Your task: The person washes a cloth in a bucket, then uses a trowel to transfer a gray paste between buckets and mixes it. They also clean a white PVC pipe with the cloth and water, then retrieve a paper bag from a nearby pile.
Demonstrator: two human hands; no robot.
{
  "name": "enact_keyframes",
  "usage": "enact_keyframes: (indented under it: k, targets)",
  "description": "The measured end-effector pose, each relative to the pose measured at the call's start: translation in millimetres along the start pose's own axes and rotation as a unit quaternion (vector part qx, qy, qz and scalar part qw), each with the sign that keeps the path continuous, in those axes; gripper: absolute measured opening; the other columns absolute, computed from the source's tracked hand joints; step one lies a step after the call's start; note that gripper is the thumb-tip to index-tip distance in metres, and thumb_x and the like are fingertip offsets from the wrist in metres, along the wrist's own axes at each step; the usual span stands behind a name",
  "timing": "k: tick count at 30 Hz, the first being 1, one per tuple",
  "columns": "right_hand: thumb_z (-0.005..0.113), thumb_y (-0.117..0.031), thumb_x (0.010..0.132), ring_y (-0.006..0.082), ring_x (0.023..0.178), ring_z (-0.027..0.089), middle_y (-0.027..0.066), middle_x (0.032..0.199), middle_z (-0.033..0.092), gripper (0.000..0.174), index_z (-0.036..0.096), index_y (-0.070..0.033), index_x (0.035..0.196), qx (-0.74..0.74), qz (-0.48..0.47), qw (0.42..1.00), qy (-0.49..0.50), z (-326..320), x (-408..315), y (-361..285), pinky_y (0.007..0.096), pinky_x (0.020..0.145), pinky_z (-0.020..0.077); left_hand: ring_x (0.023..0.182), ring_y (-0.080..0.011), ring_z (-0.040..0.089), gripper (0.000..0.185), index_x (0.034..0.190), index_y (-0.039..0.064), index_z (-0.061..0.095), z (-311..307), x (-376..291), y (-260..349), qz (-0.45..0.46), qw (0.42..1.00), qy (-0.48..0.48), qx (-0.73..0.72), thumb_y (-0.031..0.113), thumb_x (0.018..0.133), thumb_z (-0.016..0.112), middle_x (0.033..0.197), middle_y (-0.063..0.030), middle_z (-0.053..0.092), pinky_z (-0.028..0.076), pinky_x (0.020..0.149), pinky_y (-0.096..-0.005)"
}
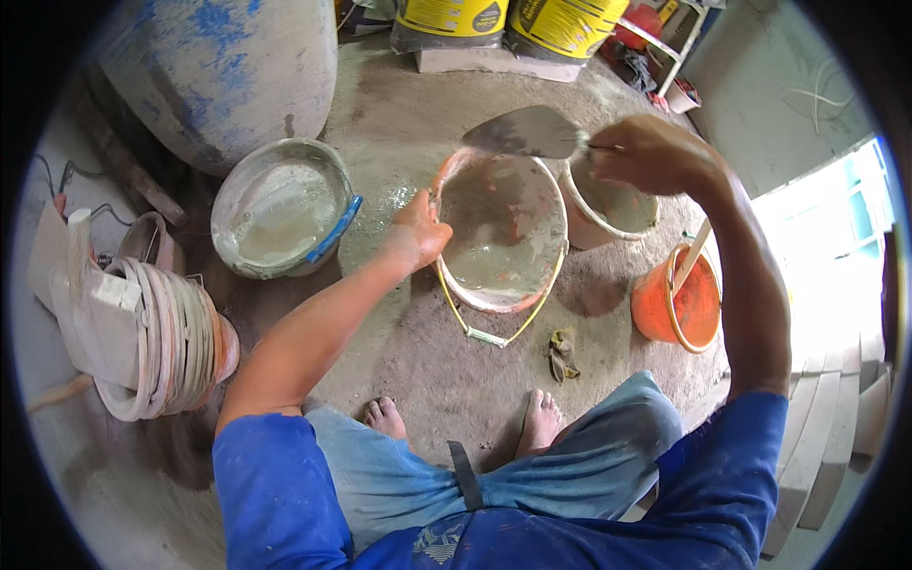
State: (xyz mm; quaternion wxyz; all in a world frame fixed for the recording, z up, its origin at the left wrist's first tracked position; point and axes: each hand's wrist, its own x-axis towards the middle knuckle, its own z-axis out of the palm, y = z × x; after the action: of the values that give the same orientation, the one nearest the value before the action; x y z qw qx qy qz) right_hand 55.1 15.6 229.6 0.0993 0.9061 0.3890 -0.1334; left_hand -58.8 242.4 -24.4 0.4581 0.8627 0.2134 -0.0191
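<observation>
My left hand (420, 234) grips the left rim of an orange plastic bucket (556, 187) smeared with grey mortar residue. A little murky liquid lies at its bottom, and its wire handle (486, 335) hangs toward me. Above the bucket's far rim, my right hand (636, 155) holds a trowel by its handle. The broad, dirty trowel blade (524, 132) points left; whether it touches the rim I cannot tell. Just right of the held bucket is another mortar-stained bucket (583, 226), partly hidden below my right hand.
A tub of cloudy water (285, 228) with a blue grip stands left, before a large blue-stained barrel (228, 78). Stacked buckets (167, 335) lie at far left. An orange bucket (652, 303) holding a stick stands right. A crumpled glove or rag (563, 354) lies near my feet; yellow bags (452, 21) stand behind.
</observation>
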Motion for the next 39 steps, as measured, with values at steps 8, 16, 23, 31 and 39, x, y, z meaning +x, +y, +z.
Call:
enact_keyframes:
  k: [8, 16, 23, 31, 39]
  targets:
    - [0.068, -0.025, 0.093, 0.037, 0.089, 0.07, 0.0123, 0.096, 0.069, 0.024, 0.063, -0.015, 0.115, -0.083, -0.066, 0.981, 0.161, 73.7, -35.5, -36.9, 0.0511, 0.073, 0.0549, 0.101, -0.0449, 0.065, 0.035, 0.112, -0.001, 0.054, 14.1, -6.6, 4.5, 0.133, 0.991, 0.013, -0.029, 0.013, 0.08, 0.061, 0.101, -0.028, 0.066, 0.051, 0.088, -0.0476]
    - [0.064, -0.027, 0.093, 0.0375, 0.088, 0.07, 0.0181, 0.088, 0.07, 0.022, 0.066, -0.009, 0.105, -0.086, 0.088, 0.992, 0.041, 92.6, -7.3, 41.9, 0.0503, 0.076, 0.0537, 0.097, -0.0473, 0.065, 0.032, 0.11, 0.001, 0.055, 11.3, -7.4, 10.5, 0.092, 0.995, 0.007, -0.02, 0.011, 0.08, 0.058, 0.102, -0.0279, 0.067, 0.051, 0.086, -0.0503]
    - [0.063, -0.028, 0.094, 0.0347, 0.09, 0.07, 0.0159, 0.09, 0.07, 0.022, 0.066, -0.009, 0.106, -0.007, 0.117, 0.988, 0.095, 92.2, -51.8, 57.7, 0.0488, 0.081, 0.052, 0.107, -0.0434, 0.067, 0.051, 0.135, 0.008, 0.057, -11.0, 31.3, -2.1, 0.058, 0.996, 0.069, 0.01, 0.014, 0.085, 0.057, 0.117, -0.0265, 0.068, 0.051, 0.095, -0.0479]
    - [0.063, -0.027, 0.094, 0.0357, 0.093, 0.07, 0.0154, 0.091, 0.072, 0.019, 0.066, -0.009, 0.1, -0.005, 0.075, 0.997, 0.008, 109.1, -30.9, 47.7, 0.0503, 0.078, 0.0529, 0.117, -0.0328, 0.067, 0.054, 0.144, 0.008, 0.055, -20.6, 84.8, -43.8, 0.14, 0.988, 0.03, -0.053, 0.014, 0.09, 0.052, 0.128, -0.0203, 0.068, 0.049, 0.103, -0.037]
    - [0.066, -0.028, 0.096, 0.0336, 0.076, 0.067, 0.0153, 0.078, 0.066, 0.027, 0.06, -0.001, 0.092, 0.16, -0.016, 0.968, -0.192, 126.7, -53.1, 46.9, 0.0456, 0.073, 0.0504, 0.121, -0.0276, 0.066, 0.054, 0.147, 0.008, 0.053, -10.1, 98.1, -27.1, 0.122, 0.991, 0.046, -0.028, 0.006, 0.093, 0.051, 0.132, -0.0201, 0.067, 0.048, 0.103, -0.0333]
